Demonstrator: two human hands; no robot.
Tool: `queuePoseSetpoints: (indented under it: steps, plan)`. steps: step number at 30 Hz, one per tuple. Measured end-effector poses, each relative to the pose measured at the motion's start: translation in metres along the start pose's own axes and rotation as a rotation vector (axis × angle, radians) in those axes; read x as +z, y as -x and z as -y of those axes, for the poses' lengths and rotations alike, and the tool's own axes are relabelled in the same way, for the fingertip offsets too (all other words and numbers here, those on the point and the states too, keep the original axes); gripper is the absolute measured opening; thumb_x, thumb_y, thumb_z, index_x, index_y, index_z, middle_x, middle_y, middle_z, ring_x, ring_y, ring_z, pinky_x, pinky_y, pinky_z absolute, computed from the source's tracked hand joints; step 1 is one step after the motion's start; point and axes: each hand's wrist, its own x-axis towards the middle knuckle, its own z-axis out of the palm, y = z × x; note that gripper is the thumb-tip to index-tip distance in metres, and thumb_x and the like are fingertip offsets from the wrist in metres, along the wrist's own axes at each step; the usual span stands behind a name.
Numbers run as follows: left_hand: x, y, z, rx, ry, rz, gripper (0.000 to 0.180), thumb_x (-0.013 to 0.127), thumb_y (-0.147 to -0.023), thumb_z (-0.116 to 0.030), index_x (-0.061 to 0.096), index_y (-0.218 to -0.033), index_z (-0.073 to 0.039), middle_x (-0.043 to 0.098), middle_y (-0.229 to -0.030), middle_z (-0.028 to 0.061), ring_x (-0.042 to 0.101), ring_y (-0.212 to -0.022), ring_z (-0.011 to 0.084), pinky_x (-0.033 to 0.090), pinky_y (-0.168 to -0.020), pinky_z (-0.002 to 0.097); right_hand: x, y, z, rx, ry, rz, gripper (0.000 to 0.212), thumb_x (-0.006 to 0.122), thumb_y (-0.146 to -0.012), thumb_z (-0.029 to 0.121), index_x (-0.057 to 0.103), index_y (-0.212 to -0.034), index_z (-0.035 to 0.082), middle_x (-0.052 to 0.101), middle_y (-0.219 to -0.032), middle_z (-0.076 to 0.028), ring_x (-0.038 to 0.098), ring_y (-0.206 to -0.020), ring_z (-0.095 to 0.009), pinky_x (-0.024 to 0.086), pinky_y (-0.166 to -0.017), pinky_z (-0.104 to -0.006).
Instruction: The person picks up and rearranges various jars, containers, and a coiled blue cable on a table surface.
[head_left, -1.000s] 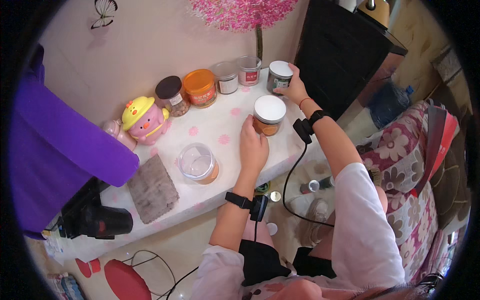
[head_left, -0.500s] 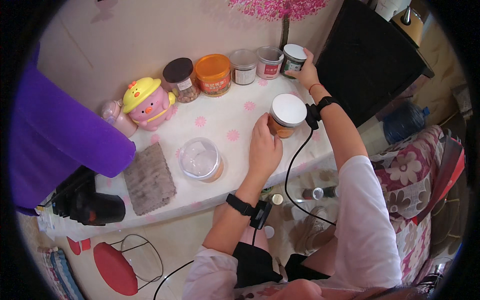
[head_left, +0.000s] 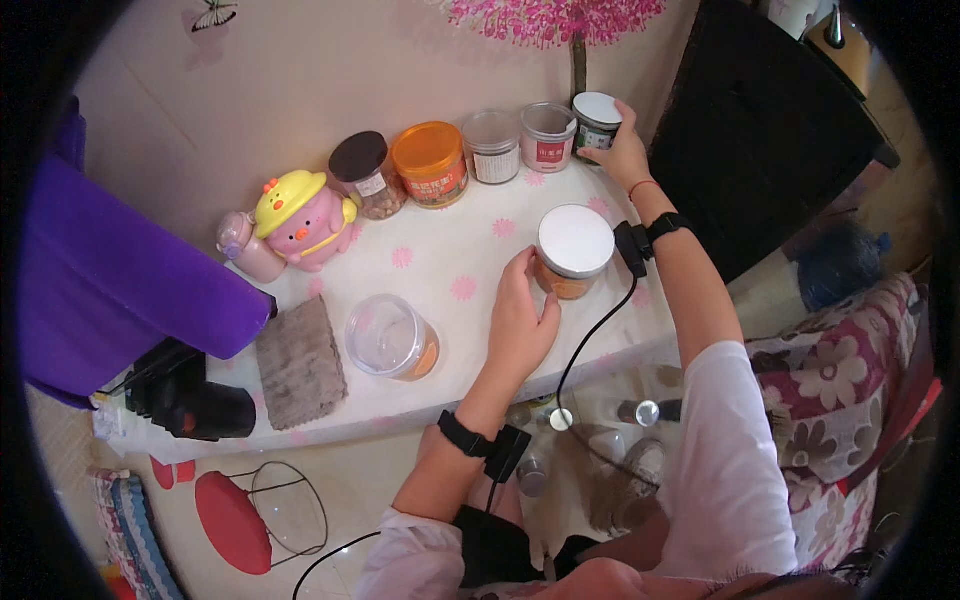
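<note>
My right hand [head_left: 622, 155] is wrapped round a dark green jar with a white lid [head_left: 597, 112], which stands at the right end of a row of jars against the wall. Nearer to me on the table is a bigger orange-labelled jar with a white lid [head_left: 575, 245]. Fingers and thumb of my left hand [head_left: 522, 325] curve round the left side of this jar; part of their contact is hidden. To the left stands a clear plastic jar with no lid on [head_left: 392, 340], with an orange label low on its side.
Along the wall stand a pink-labelled jar [head_left: 548, 140], a clear jar [head_left: 491, 150], an orange tub [head_left: 430, 165], a dark-lidded jar [head_left: 367, 175] and a pink pig figure [head_left: 305, 225]. A grey cloth [head_left: 300, 365] lies left. A black panel [head_left: 755, 130] borders the right.
The whole view has shifted slightly, with the table things lower in the picture. Both hands stay at the same jars, and no jar has clearly moved on the table.
</note>
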Motion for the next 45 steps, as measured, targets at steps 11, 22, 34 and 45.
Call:
queuePoseSetpoints:
  steps: [11, 22, 34, 45]
  plan:
    - [0.009, 0.007, 0.002, -0.037, -0.064, 0.045, 0.058, 0.061, -0.082, -0.003, 0.034, -0.132, 0.005, 0.049, -0.126, 0.0203, 0.050, -0.118, 0.0307, 0.039, -0.100, 0.0391, -0.009, 0.008, -0.008, 0.055, -0.095, 0.036, 0.095, 0.085, -0.063, 0.015, 0.026, -0.138, 0.007, 0.050, -0.126, -0.028, 0.051, -0.116, -0.042, 0.044, -0.097, -0.0421]
    - [0.011, 0.004, 0.002, -0.106, -0.021, 0.050, 0.060, 0.062, -0.082, -0.003, 0.033, -0.134, 0.004, 0.049, -0.126, 0.0203, 0.049, -0.121, 0.0297, 0.038, -0.104, 0.0377, -0.046, -0.006, -0.019, -0.029, -0.235, 0.055, 0.096, 0.085, -0.057, 0.009, 0.033, -0.137, 0.015, 0.055, -0.124, -0.024, 0.053, -0.116, -0.039, 0.044, -0.098, -0.0412]
    - [0.002, 0.006, -0.006, -0.056, -0.031, -0.003, 0.059, 0.060, -0.080, -0.003, 0.035, -0.133, 0.004, 0.051, -0.125, 0.0213, 0.050, -0.120, 0.0323, 0.039, -0.102, 0.0381, -0.025, -0.028, 0.176, -0.511, -0.340, 0.092, 0.095, 0.088, -0.057, 0.023, 0.033, -0.132, 0.005, 0.060, -0.110, -0.029, 0.059, -0.103, -0.042, 0.049, -0.088, -0.0441]
    - [-0.003, 0.003, -0.028, -0.058, -0.121, 0.004, 0.052, 0.060, -0.074, -0.003, 0.041, -0.122, 0.005, 0.049, -0.118, 0.0249, 0.051, -0.110, 0.0413, 0.042, -0.095, 0.0438, 0.054, -0.007, 0.205, -0.330, -0.276, 0.309, 0.095, 0.088, -0.057, 0.019, 0.031, -0.131, 0.003, 0.059, -0.113, -0.029, 0.058, -0.107, -0.041, 0.048, -0.092, -0.0419]
